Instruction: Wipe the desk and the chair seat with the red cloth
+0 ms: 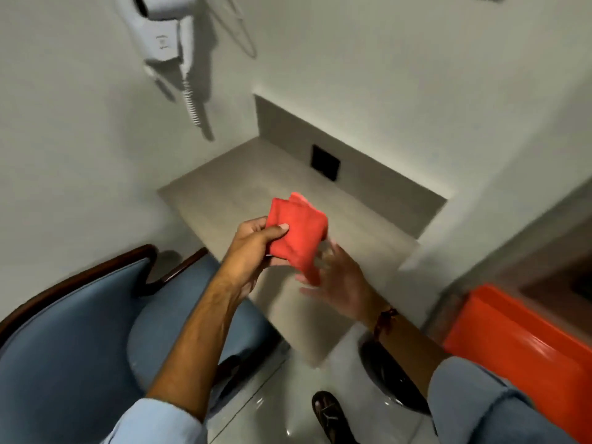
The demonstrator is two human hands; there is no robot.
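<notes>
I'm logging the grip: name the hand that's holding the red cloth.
The left hand pinches the red cloth; the right hand is open beside it.

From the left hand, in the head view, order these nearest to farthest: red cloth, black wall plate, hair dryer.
1. Red cloth, held in the left hand.
2. Black wall plate, behind the desk, up right.
3. Hair dryer, high on the wall, top left.

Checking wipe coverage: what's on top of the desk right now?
The desk top shows nothing resting on it; a black square sits on the wall behind. The red cloth, held above in the left hand, hides a patch.
</notes>
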